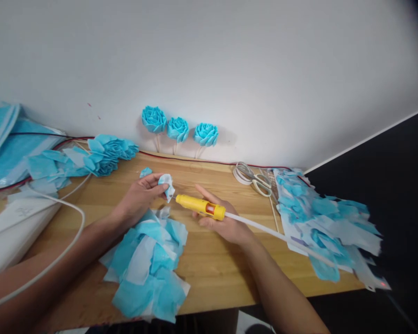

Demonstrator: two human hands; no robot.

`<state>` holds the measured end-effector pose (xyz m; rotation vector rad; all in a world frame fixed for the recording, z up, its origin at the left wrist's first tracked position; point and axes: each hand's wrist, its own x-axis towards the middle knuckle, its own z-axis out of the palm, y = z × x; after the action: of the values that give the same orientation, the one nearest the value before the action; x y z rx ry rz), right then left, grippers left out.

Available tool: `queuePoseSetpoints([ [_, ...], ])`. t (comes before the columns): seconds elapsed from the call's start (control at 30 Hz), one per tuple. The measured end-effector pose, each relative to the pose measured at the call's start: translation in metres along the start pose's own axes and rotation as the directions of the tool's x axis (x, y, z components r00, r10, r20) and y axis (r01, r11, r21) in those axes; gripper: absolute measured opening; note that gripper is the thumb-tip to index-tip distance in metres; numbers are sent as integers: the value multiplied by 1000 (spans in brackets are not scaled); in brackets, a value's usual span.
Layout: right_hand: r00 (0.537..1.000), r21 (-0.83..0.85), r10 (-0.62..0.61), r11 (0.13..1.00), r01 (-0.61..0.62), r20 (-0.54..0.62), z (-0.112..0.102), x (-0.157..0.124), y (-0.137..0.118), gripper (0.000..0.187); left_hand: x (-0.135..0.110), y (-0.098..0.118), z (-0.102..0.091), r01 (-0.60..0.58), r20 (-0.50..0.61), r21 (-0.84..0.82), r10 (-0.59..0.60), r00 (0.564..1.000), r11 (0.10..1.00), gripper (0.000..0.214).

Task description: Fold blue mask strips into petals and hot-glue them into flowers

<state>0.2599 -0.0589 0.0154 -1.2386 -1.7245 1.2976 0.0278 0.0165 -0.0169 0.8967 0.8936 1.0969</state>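
Note:
My left hand (144, 192) pinches a small curled petal piece (166, 185), white and pale blue, above the wooden table. In my right hand (223, 221) lies a yellow hot glue gun (198, 205), its nozzle pointing left at the lower edge of the petal piece. Whether the tip touches it I cannot tell. A long white glue stick (254, 225) runs out of the gun's back end. Below my left hand spreads a pile of loose blue and white petals (153, 264). One small blue scrap (146, 172) lies just behind the hand.
Three blue flowers (178, 129) on sticks lean against the wall. More flowers (107, 153) and blue sheets (7, 144) are at left, beside a white box (24, 227) and white cable (80, 222). Scissors (261, 184), tape and blue scraps (320, 213) lie at right.

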Motion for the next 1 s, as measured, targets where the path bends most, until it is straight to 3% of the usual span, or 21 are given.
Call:
queuePoseSetpoints([
  [0.07, 999, -62, -43, 997, 43, -5, -2, 0, 2, 84, 1, 1, 0, -24, -11, 1, 25, 1000, 1000, 28],
  [0.13, 992, -246, -107, 965, 89, -61, -5, 2, 3, 85, 1, 2, 0, -31, -11, -1, 31, 999, 1000, 29],
  [0.27, 970, -684, -196, 728, 47, -142, -21, 7, 9, 75, 0, 3, 1, -28, 0, -20, 28, 1000, 999, 26],
  [0.4, 988, -879, -79, 470, -81, -133, -52, 2, 25, 79, -1, 2, -1, -28, 21, -37, 29, 999, 999, 27],
  [0.5, 994, -896, 26, 429, -110, -110, -80, -10, 30, 74, -2, 1, -2, -41, 75, 5, 40, 996, 999, 29],
  [0.57, 995, -894, 18, 439, -93, -95, -90, -15, 25, 69, -2, 0, -3, -57, 115, 65, 50, 992, 996, 29],
  [0.63, 992, -862, -56, 503, -69, -112, -85, -13, 12, 66, -2, 0, -3, -75, 140, 110, 59, 988, 991, 30],
  [0.7, 982, -752, -110, 658, -46, -157, -64, -4, -2, 64, -3, 0, -3, -83, 148, 135, 62, 987, 987, 32],
  [0.8, 986, -412, -64, 911, -5, -154, -16, 22, -16, 71, -4, 2, -3, -94, 148, 151, 72, 986, 984, 37],
  [0.9, 986, -116, -21, 993, 1, -165, 23, 50, -18, 81, -6, 6, 0, -120, 165, 167, 92, 982, 979, 38],
  [1.0, 986, 49, 9, 999, 0, -167, 39, 66, -13, 79, -9, 8, 3, -136, 175, 175, 105, 979, 975, 39],
])
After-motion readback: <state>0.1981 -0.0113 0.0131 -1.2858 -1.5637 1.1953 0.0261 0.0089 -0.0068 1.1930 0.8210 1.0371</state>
